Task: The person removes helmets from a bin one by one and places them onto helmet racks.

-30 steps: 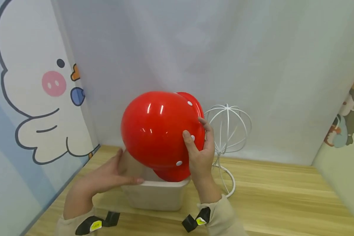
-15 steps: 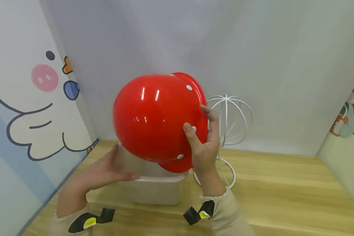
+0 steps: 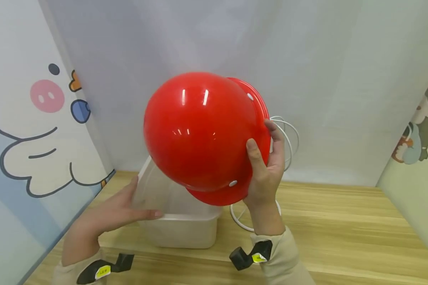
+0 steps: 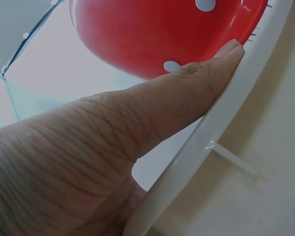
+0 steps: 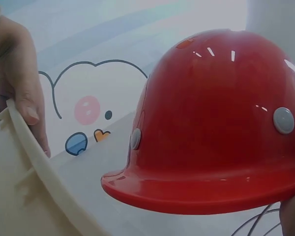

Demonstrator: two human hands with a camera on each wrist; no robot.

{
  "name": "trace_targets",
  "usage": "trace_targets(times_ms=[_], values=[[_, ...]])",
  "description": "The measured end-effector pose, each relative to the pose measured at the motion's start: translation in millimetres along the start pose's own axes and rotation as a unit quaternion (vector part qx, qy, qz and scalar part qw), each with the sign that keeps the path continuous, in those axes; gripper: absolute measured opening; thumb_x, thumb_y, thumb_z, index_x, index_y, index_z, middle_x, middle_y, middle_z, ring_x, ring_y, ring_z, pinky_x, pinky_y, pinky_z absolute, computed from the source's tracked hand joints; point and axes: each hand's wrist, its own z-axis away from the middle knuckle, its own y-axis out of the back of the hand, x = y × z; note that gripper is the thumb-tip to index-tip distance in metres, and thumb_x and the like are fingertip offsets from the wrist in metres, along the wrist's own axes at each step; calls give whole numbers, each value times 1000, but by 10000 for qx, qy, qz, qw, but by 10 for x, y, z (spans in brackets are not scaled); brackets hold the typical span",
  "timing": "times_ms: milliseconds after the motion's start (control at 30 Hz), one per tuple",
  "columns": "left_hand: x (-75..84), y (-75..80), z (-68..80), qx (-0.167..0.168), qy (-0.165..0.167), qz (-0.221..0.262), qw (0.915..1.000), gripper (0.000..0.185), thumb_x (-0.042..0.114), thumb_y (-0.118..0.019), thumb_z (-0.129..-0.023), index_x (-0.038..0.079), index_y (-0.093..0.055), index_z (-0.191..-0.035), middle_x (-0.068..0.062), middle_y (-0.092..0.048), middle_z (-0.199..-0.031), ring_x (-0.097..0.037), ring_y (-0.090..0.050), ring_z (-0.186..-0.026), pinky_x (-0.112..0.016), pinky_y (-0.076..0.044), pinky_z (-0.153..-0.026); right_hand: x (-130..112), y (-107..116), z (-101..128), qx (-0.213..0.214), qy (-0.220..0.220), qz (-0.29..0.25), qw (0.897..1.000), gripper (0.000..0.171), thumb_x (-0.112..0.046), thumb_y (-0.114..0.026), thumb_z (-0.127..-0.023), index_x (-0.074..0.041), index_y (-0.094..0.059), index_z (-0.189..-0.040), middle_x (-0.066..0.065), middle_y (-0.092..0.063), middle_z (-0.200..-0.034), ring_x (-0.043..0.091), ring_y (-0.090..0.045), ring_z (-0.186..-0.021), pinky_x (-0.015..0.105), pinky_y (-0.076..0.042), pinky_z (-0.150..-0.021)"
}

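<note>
A red hard hat [image 3: 199, 130] with white round buttons is held up over the bin in the head view, tilted with its crown to the left. My right hand [image 3: 267, 170] grips its brim side, thumb on the shell and fingers round the edge. Below it stands an off-white plastic bin [image 3: 180, 233] on the table. My left hand [image 3: 114, 209] holds the bin's left side, thumb along the rim. In the left wrist view that thumb [image 4: 187, 93] lies on the bin rim [image 4: 196, 132], under the hard hat. The right wrist view shows the hat's brim [image 5: 211, 194] side-on.
Right behind the hard hat is a white wire stand [image 3: 289, 146] with a domed cage top, mostly hidden, its ring base [image 3: 237, 223] on the wooden table [image 3: 342, 221]. A pale curtain [image 3: 324, 79] hangs at the back, with a cartoon-printed wall [image 3: 46, 150] on the left.
My right hand has raised the hard hat and carried it rightward, away from the bin, so it now covers much of the wire stand. My left hand keeps its hold on the bin.
</note>
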Motion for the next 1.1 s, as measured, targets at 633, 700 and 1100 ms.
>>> trace_targets(times_ms=[633,700,1100], values=[[-41,11,1,206,12,-306,9993,105,36,-78,-80,35,-2,-153,-9,-45,-138,-34,-51,-121,-44,-50,-93,-173,410,-232,704,581,-946,9913,44,-10,-56,-95,-8,-39,-136,13,-50,-132,31,-53,-122,41,-52,-99],[-48,5,2,222,5,-312,9993,105,36,-78,-80,34,-2,-153,-9,-45,-138,-34,-51,-121,-43,-49,-93,-189,476,-255,802,637,-1053,9892,43,-9,-55,-95,-7,-40,-135,14,-51,-131,31,-53,-121,41,-52,-99],[-19,2,23,138,-102,-400,9991,103,35,-77,-82,33,-2,-153,-11,-43,-140,-30,-51,-120,-46,-49,-94,-196,847,-339,1306,287,-1163,9842,37,-11,-54,-97,-7,-44,-133,13,-54,-132,29,-54,-121,39,-55,-94]])
